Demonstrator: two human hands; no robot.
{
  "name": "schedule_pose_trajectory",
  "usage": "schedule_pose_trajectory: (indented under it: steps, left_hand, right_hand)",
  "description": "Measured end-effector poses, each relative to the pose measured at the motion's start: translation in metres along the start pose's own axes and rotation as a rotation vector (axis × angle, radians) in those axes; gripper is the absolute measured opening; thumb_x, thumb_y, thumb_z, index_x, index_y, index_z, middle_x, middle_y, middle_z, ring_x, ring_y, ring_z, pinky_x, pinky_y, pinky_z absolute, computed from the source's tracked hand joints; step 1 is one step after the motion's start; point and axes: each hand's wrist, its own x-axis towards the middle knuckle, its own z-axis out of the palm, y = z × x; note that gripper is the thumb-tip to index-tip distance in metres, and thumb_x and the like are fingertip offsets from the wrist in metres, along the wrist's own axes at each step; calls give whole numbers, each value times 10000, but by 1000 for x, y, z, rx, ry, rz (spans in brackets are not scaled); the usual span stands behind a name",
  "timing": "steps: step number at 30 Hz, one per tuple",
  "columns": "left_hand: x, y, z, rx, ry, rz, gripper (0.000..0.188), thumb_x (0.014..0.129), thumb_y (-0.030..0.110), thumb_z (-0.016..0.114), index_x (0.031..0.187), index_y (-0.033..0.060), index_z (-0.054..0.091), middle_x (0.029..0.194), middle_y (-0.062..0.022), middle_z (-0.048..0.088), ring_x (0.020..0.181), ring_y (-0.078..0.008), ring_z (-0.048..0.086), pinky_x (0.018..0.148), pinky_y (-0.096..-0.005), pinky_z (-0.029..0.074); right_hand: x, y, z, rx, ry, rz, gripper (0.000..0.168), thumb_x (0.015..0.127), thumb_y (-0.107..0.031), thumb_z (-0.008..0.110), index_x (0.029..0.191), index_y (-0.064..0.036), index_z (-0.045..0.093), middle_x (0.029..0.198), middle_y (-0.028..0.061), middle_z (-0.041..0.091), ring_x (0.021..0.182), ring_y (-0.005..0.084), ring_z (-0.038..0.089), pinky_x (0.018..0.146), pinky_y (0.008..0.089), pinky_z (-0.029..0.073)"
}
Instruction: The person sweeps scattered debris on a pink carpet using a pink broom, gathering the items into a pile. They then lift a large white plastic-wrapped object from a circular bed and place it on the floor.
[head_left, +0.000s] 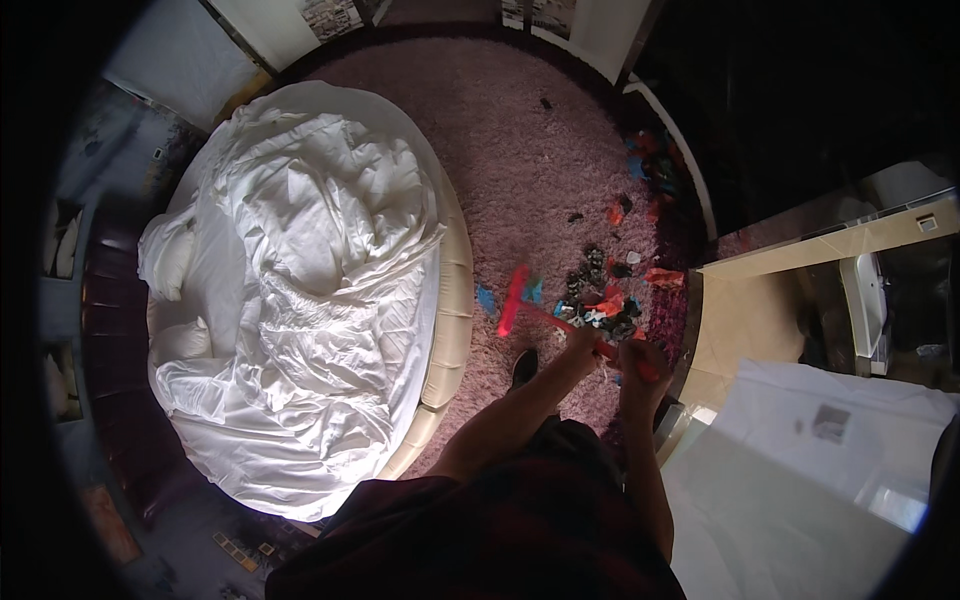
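Observation:
Both of my hands grip the red handle of a long-handled tool with a red crossbar head (513, 300), perhaps a broom or a carpet rake; blur hides its exact kind. My left hand (586, 346) holds the handle nearer the head, and my right hand (643, 364) is closed around its end. The head is over the pink shaggy carpet (517, 187), close to blue scraps (486, 299) beside the bed. Under and just beyond my hands lies a loose pile of red, black, white and blue scraps (619, 300).
A round bed (448, 300) with a padded cream edge and rumpled white bedding (300, 225) stands at the left. More scraps (656, 169) lie along the carpet's far right border. At the right are a tiled floor (735, 315) and a white sheet (810, 435). My shoe (525, 366) is on the carpet.

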Motion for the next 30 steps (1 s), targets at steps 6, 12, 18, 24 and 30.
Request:
schedule_pose_trajectory:
  steps: [6, 12, 18, 24, 30]
  left_hand:
    - [-94, -8, 60, -2, -62, 126, 117, 765, -10, 556, 746, 22, 446, 645, -88, 440, 462, -211, 455, 370, -321, 308]
    - [-55, -13, 14, -105, 185, 71, 91, 773, 25, 556, 765, 29, 465, 635, -93, 455, 449, -189, 441, 362, -299, 290]
    - [-18, 0, -34, -131, 192, 30, 80, 769, 48, 551, 758, 34, 473, 612, -100, 463, 424, -174, 418, 351, -289, 266]
    - [-27, -10, 4, 65, -38, 23, 128, 803, 69, 552, 723, 60, 452, 575, -87, 429, 385, -160, 380, 345, -296, 238]
    - [-46, -21, 41, 79, -239, 60, 181, 809, 28, 563, 687, 86, 443, 562, -40, 419, 370, -157, 382, 346, -325, 243]
  right_hand:
    - [-5, -27, -23, 0, 52, -83, 49, 822, 78, 614, 828, 30, 623, 728, 37, 612, 644, 97, 569, 584, 237, 446]
    - [24, -15, -23, 112, -180, 80, 38, 808, 20, 655, 844, 20, 644, 747, 28, 627, 674, 79, 575, 612, 226, 461]
    - [24, 20, 4, 86, -254, 156, 55, 812, -13, 646, 855, 18, 659, 747, 30, 632, 696, 87, 580, 629, 241, 465]
    - [0, 9, -13, -38, 54, 17, 41, 832, -7, 648, 866, 13, 642, 765, 33, 619, 693, 91, 568, 626, 240, 464]
    - [-22, -8, -27, -124, 126, -184, 68, 798, 30, 667, 861, 19, 644, 727, 67, 653, 677, 118, 625, 618, 254, 484]
